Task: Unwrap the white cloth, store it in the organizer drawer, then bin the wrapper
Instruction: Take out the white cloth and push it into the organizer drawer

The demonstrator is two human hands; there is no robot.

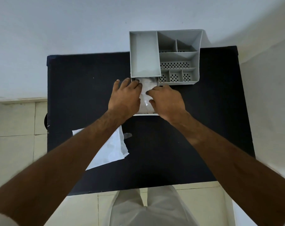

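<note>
The grey organizer (196, 46) stands at the far middle of the black table, its drawer (146, 114) pulled out toward me. The white cloth (145, 95) lies bunched inside the drawer. My left hand (126, 97) rests flat over the drawer's left side, fingers on the cloth. My right hand (167, 101) presses on the cloth from the right, fingers curled. Much of the cloth and drawer is hidden under both hands. The clear plastic wrapper (110, 152) lies flat on the table's near left, partly under my left forearm.
The black table (187, 144) is backed by a white wall. A small grey scrap (127, 135) lies beside the wrapper. Tiled floor surrounds the table. My legs stand at the near edge.
</note>
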